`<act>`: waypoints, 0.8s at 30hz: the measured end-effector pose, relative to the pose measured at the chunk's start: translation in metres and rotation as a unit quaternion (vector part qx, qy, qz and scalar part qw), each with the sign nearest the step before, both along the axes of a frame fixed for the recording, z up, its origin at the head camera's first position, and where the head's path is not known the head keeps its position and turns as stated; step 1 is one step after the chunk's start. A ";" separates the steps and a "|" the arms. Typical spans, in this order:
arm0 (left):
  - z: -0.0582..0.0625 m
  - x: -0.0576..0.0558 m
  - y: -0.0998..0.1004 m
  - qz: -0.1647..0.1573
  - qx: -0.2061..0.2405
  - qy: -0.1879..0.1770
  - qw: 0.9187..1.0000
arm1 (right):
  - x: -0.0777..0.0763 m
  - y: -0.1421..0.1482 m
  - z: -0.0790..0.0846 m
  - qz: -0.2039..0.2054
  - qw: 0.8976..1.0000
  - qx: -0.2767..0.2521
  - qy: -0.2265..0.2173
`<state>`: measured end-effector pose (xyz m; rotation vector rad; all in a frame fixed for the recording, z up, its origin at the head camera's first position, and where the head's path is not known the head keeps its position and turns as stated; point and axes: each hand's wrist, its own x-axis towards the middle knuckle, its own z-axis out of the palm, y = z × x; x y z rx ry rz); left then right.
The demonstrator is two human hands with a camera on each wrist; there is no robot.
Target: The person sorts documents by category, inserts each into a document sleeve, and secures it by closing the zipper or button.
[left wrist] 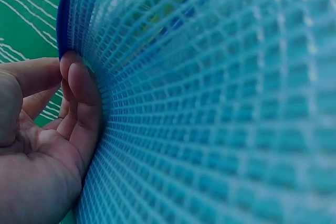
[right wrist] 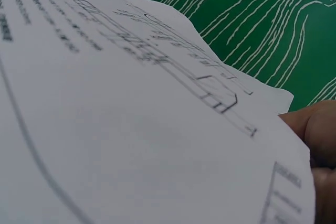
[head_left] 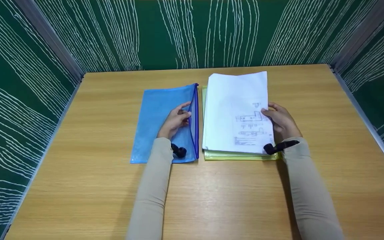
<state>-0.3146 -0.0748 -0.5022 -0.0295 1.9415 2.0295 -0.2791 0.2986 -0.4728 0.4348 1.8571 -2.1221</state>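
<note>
A blue mesh zipper pouch [head_left: 160, 110] lies left of centre on the table, its dark purple-blue zipper side facing right and parted. My left hand [head_left: 176, 120] pinches the pouch's edge by the opening. In the left wrist view the fingers [left wrist: 84, 90] bend against the mesh [left wrist: 210, 108], close under the blue rim. With thumb on top, my right hand [head_left: 281, 120] grips the right edge of white papers [head_left: 235, 93] printed with line drawings. Their lower part shows close up in the right wrist view, where only a bit of the hand [right wrist: 321, 135] is visible.
Beneath the papers lies a yellow-green pouch [head_left: 235, 156], mostly covered. Both rest on a wooden table [head_left: 192, 200]. Green panels with white lines [head_left: 198, 33] stand along its back and sides. Black wrist-worn devices [head_left: 280, 146] sit near both hands.
</note>
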 end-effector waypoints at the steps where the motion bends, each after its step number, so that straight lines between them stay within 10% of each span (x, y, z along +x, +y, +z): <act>1: 0.000 0.000 0.000 0.000 0.003 0.001 1.000 | 0.000 -0.003 0.000 -0.001 1.000 -0.011 -0.001; 24: -0.001 0.002 -0.002 -0.001 0.029 -0.003 1.000 | -0.004 -0.038 -0.008 0.026 0.999 0.022 -0.014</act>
